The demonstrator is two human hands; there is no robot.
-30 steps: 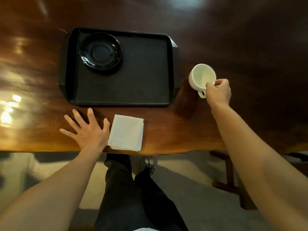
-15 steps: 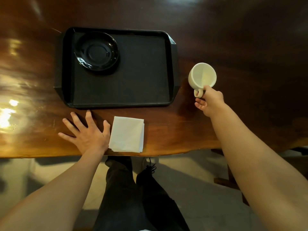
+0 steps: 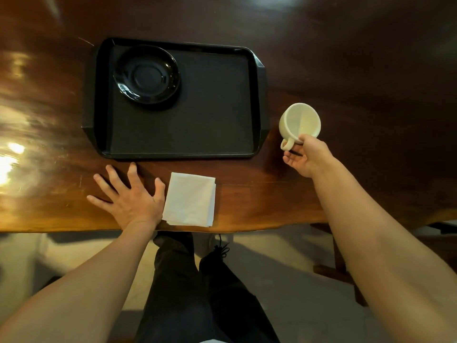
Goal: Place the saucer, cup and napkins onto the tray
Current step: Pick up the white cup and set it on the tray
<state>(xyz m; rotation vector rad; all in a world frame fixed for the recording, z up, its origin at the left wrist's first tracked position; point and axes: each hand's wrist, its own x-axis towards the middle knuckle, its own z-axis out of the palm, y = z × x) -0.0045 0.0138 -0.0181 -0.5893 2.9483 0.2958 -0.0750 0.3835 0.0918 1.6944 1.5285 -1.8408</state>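
A black tray (image 3: 258,100) lies on the dark wooden table, with the black saucer (image 3: 146,75) in its far left corner. The cream cup (image 3: 299,120) is just right of the tray, its handle pointing towards me. My right hand (image 3: 305,155) is at the handle, thumb pressed on the cup beside it and fingers curled underneath. A folded stack of white napkins (image 3: 190,199) lies at the table's near edge. My left hand (image 3: 128,195) rests flat on the table, fingers spread, its thumb beside the napkins' left edge.
The wooden table (image 3: 371,82) stretches far right and back, with bright glare at the left. Its near edge runs just below the napkins. A wooden bench or stool leg (image 3: 338,263) stands on the floor at right, and my legs are below.
My right hand left the cup's rim, dropped below the handle, and now has its thumb on the cup at the handle. The cup, napkins and left hand have hardly moved.
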